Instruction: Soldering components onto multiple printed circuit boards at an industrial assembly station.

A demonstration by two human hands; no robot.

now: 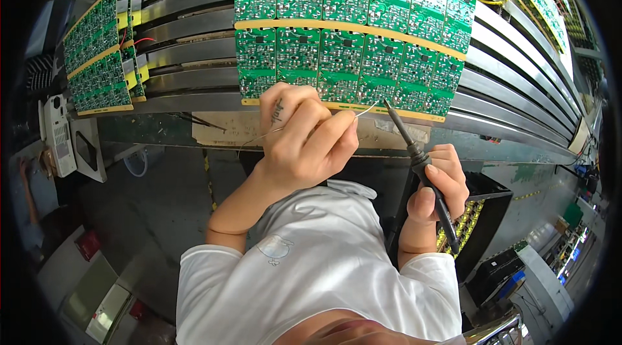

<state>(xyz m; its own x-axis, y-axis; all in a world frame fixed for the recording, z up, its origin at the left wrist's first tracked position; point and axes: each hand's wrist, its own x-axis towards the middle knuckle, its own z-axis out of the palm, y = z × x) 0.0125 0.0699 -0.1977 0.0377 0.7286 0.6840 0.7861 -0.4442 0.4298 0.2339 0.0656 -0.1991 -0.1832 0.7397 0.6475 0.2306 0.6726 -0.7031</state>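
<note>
A large panel of green circuit boards (pixel 340 53), joined by tan strips, lies on metal rails in front of me. Pinched between the thumb and fingers of my left hand (pixel 304 131) is a thin solder wire (pixel 367 110), its free end reaching the panel's near edge. My right hand (pixel 442 183) grips a black soldering iron (pixel 420 158) like a pen. The iron's tip is at the near row of boards, close to the wire's end; whether the two touch, I cannot tell.
Another stack of green board panels (pixel 97 60) with red wires and yellow parts sits on the left of the metal rails (pixel 188 27). More boards (pixel 543 5) are at the far right. Below the bench's right side stands a black crate (pixel 486 183) holding yellow-edged pieces.
</note>
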